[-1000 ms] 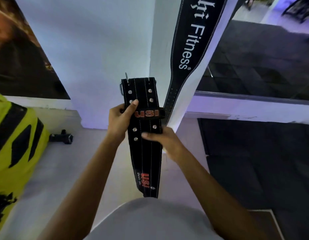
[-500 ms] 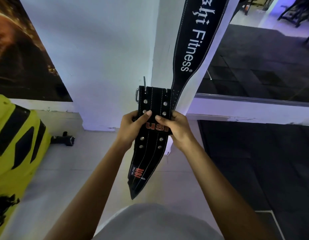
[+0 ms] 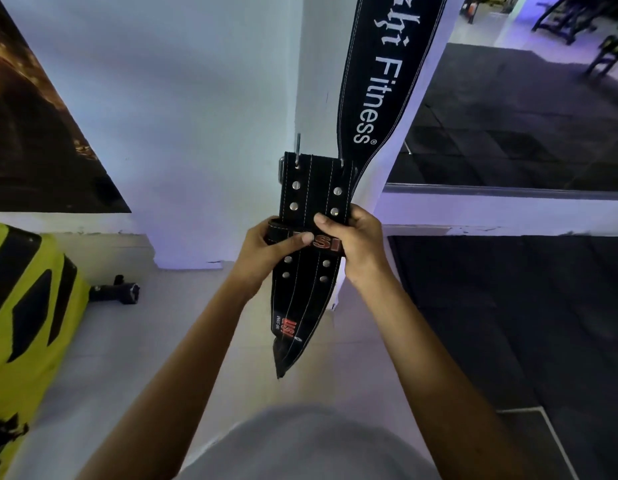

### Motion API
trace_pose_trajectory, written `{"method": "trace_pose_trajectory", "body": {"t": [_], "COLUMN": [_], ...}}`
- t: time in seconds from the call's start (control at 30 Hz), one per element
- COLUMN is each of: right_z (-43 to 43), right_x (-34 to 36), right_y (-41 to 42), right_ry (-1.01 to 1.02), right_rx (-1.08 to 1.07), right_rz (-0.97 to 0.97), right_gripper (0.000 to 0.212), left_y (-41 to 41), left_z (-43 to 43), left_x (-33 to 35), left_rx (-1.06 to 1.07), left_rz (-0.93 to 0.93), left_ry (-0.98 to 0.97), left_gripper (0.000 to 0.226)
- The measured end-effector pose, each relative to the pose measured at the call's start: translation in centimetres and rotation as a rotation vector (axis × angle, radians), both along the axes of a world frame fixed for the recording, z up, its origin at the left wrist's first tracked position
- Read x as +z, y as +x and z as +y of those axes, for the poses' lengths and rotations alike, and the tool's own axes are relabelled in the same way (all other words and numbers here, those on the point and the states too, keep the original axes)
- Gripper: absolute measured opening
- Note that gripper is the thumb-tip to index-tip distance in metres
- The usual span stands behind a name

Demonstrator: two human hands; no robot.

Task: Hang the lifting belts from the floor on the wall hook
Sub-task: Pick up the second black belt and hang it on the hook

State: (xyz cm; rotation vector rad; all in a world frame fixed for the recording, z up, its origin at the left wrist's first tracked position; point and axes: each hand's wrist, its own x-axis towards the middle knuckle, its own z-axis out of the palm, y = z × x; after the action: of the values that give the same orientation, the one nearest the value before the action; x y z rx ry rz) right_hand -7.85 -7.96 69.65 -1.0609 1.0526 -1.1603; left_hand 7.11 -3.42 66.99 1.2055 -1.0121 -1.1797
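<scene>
With my left hand (image 3: 266, 251) and right hand (image 3: 356, 244) both clamped on the black studded belt (image 3: 312, 202), I should lift it buckle (image 3: 286, 165) first, level, beside the hanging belt (image 3: 380, 81).

I see two bare forearms coming up from the bottom of the view, no sleeves visible on either one. Left hand (image 3: 266, 252) and right hand (image 3: 357, 244) are bare too: no gloves, rings, watch or wristbands that I can spot. Nails look short and plain where thumbs show. Below them, a rounded patch of light grey smooth fabric garment (image 3: 311, 445) fills the bottom centre, worn on the torso. No print or seam readable on it. Nothing else of the body shows.
</scene>
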Motion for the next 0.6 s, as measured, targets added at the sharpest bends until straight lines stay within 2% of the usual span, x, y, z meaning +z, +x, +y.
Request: {"method": "trace_pose_trajectory", "body": {"t": [0.1, 0.2, 0.33, 0.5, 0.6], "right_z": [-0.9, -2.1, -3.2, -4.7, -5.9], "right_x": [0.0, 0.1, 0.5, 1.7, 2.8], "right_y": [-1.0, -2.3, -4.0, -6.3, -7.6], "right_ry": [0.010, 0.001, 0.009, 0.008, -0.014], "right_rx": [-0.024, -0.021, 0.028, 0.070, 0.107], "right_rz": [0.009, 0.029, 0.060, 0.049, 0.106], "right_gripper": [0.028, 0.026, 0.027, 0.023, 0.022], "left_y": [-1.0, -2.2, -4.4, -7.1, -8.7], "left_z": [0.6, 0.7, -0.2, -2.1, -2.8], "left_x": [-2.7, -4.5, -3.6, 0.0, 0.7], "left_rx": [-0.031, -0.061, 0.018, 0.057, 0.090], "left_rz": [-0.131, -0.225, -0.217, -0.022, 0.000], "left_ry": [0.050, 0.089, 0.082, 0.078, 0.048], "left_gripper": [0.027, 0.031, 0.028, 0.019, 0.026]}}
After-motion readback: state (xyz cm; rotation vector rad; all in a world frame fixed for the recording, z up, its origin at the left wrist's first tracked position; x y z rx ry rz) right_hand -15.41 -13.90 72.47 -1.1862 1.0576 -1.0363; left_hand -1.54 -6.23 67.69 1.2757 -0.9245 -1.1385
